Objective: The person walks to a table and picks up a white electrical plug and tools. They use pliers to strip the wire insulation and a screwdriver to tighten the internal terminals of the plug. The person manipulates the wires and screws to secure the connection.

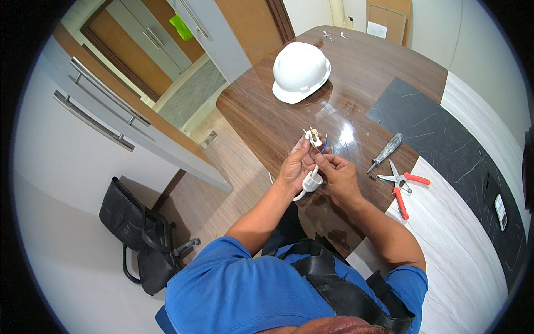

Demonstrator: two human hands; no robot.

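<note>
Above the wooden table, my left hand [296,167] is closed, thumb and fingers gripping an opened white plug [315,139] with its inner parts showing. A thin blue wire [326,146] sticks out beside it. Just to the right, my right hand [340,177] is closed with thumb and forefinger pinching the white cable [316,169] below the plug. A white plug cover [312,181] is threaded on the cable under both hands, and the cable runs down past my left wrist. Where the wire ends go inside the plug is too small to make out.
On the dark wooden table [250,106] stands a white hard hat [300,71]. To the right lie a screwdriver [386,152] and red-handled pliers [401,183] spread apart, with small metal bits beside them. A phone-like device [500,212] is at the far right. A black chair [139,239] stands at left.
</note>
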